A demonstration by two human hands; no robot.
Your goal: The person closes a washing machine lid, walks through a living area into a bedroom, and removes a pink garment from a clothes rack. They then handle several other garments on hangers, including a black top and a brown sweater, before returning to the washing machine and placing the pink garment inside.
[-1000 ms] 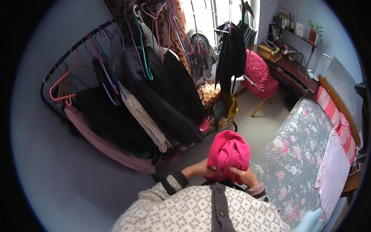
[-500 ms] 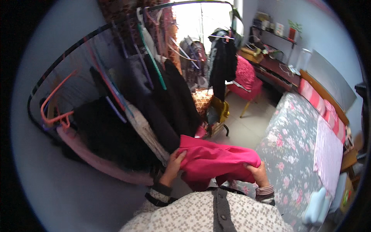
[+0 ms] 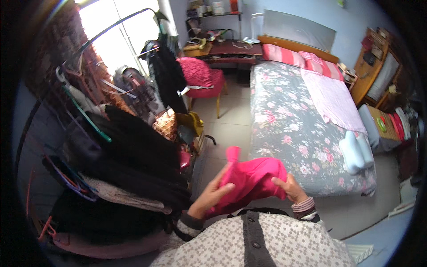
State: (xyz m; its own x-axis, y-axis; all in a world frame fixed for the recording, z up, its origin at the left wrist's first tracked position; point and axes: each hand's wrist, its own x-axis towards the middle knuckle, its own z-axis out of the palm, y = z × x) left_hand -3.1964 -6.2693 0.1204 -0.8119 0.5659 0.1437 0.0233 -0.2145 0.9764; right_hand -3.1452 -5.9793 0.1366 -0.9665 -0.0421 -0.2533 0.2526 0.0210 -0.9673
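A bright pink cloth garment (image 3: 255, 178) is held up in front of my body, bunched and folded over; its exact kind does not show. At its left side my left hand (image 3: 215, 193) grips it, thumb in front and the fingers partly hidden by the cloth. My right hand (image 3: 290, 188) pinches the right edge, with the thumb on top. A corner of the cloth sticks up, slightly blurred, above my left hand. Left of me, dark clothes (image 3: 129, 155) hang on a garment rack (image 3: 113, 26), close to my left forearm.
The bed (image 3: 284, 129) with a grey floral cover stands ahead and right, with a light blue pillow (image 3: 356, 153) on its near corner. A pink chair (image 3: 207, 86) is by the desk (image 3: 231, 50). Coloured hangers, including a green one (image 3: 89, 115), hang on the rack.
My view has turned right, toward the bed. The pink garment, stretched wide between my hands before, is now more bunched, with one corner raised. My hands are slightly closer together.
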